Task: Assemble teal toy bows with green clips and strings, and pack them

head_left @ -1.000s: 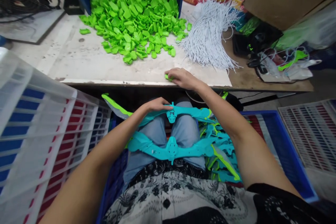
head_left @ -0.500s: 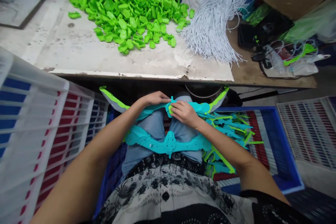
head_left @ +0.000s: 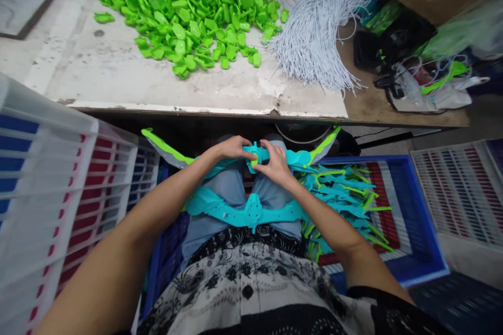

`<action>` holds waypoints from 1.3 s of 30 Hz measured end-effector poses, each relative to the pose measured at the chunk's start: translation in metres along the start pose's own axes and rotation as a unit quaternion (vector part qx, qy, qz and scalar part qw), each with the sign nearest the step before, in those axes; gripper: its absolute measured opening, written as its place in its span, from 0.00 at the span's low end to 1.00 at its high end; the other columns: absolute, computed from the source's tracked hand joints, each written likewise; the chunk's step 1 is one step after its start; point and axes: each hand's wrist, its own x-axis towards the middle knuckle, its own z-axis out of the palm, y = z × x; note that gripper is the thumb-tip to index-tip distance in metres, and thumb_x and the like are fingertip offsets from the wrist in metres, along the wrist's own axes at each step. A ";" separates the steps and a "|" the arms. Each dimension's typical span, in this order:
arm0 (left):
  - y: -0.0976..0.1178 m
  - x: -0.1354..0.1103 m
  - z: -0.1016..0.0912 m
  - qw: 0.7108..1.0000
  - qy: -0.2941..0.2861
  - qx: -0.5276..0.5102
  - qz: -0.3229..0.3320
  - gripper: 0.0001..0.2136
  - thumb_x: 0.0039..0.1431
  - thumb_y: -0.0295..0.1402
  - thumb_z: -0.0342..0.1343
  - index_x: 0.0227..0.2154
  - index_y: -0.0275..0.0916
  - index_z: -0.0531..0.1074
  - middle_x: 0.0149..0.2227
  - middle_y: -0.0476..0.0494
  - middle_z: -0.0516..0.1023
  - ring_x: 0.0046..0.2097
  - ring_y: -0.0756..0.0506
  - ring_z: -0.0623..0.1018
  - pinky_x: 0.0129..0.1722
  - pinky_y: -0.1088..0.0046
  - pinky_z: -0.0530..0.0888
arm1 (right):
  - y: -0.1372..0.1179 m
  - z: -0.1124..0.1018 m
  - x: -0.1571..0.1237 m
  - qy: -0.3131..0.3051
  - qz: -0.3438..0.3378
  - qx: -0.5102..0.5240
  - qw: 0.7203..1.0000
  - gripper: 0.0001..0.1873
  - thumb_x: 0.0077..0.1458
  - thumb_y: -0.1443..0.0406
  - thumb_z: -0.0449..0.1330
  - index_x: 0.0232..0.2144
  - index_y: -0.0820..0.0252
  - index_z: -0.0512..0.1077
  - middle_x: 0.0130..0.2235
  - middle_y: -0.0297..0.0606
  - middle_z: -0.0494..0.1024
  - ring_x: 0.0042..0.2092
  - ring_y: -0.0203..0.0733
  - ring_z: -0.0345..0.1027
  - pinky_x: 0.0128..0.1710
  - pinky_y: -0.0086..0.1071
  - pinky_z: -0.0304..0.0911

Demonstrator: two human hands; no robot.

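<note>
A teal toy bow [head_left: 301, 157] with lime-green tips lies across my knees, just under the table edge. My left hand [head_left: 230, 147] grips it to the left of its middle. My right hand [head_left: 275, 163] is closed on the middle, pressing a small lime-green piece [head_left: 254, 160] against it. A second teal bow [head_left: 251, 213] rests across my lap, closer to my body, with neither hand on it.
A heap of lime-green pieces [head_left: 196, 5] and a bundle of white cords [head_left: 314, 31] lie on the worn table [head_left: 118, 78]. A blue crate [head_left: 408, 241] of teal bows sits at my right. White slatted crates [head_left: 58, 193] stand at my left.
My right hand left the table edge with a green piece and came down to the middle of the far bow. My left hand kept its grip. The view tilted down slightly.
</note>
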 end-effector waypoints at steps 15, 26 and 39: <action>0.015 -0.045 0.040 0.890 0.222 0.384 0.105 0.16 0.62 0.33 0.47 0.52 0.41 0.65 0.45 0.37 0.71 0.45 0.41 0.72 0.42 0.66 0.68 | -0.028 -0.081 0.129 0.016 -0.096 -0.053 0.994 0.14 0.60 0.64 0.50 0.36 0.60 0.75 0.36 0.40 0.77 0.39 0.42 0.68 0.42 0.34 0.60; 0.005 -0.095 0.110 0.914 0.308 0.237 0.119 0.15 0.62 0.34 0.48 0.49 0.34 0.68 0.51 0.32 0.70 0.56 0.38 0.67 0.53 0.59 0.69 | -0.016 -0.074 0.251 0.080 -0.092 -0.226 0.967 0.14 0.61 0.67 0.48 0.43 0.65 0.71 0.50 0.50 0.72 0.56 0.57 0.54 0.53 0.55 0.50; 0.026 -0.139 0.155 0.949 0.086 0.297 0.067 0.35 0.56 0.39 0.53 0.63 0.31 0.48 0.55 0.29 0.66 0.56 0.34 0.66 0.58 0.51 0.57 | 0.017 -0.073 -0.011 0.090 -0.122 -0.042 0.987 0.16 0.57 0.53 0.56 0.39 0.58 0.72 0.43 0.42 0.76 0.47 0.47 0.67 0.48 0.42 0.60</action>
